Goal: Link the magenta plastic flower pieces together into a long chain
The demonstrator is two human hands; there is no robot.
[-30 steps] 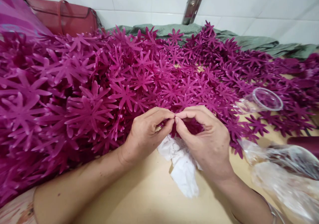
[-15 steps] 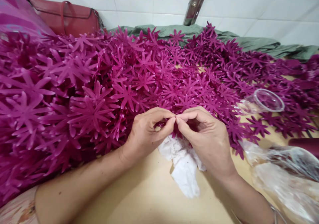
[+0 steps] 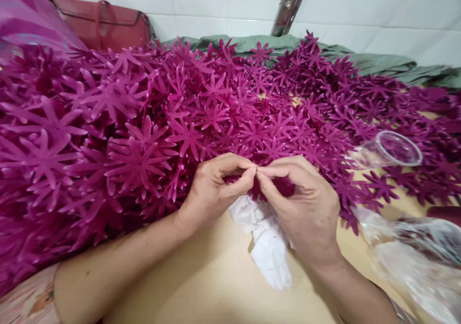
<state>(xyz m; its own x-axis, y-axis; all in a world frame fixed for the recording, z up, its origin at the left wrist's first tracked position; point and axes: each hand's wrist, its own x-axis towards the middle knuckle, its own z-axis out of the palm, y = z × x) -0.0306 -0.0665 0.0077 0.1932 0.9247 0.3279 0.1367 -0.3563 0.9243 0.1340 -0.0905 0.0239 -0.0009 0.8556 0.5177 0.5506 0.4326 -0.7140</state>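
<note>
My left hand (image 3: 212,189) and my right hand (image 3: 302,206) meet fingertip to fingertip at the near edge of a big heap of magenta star-shaped plastic flowers (image 3: 137,122). Both hands are closed in a pinch, thumb against forefinger. A magenta flower piece (image 3: 279,187) shows dark under my right palm; what the fingertips themselves pinch is too small to make out. Under both hands lies a crumpled white tissue (image 3: 268,247) on the beige table (image 3: 216,285).
A clear plastic cup (image 3: 391,150) lies on its side at the right among the flowers. Crinkled clear plastic bags (image 3: 414,252) sit at the lower right. A red handbag (image 3: 104,23) and green cloth (image 3: 367,62) lie along the white tiled wall.
The hands stay together in the same pinch, with only small finger shifts. The view has drifted slightly.
</note>
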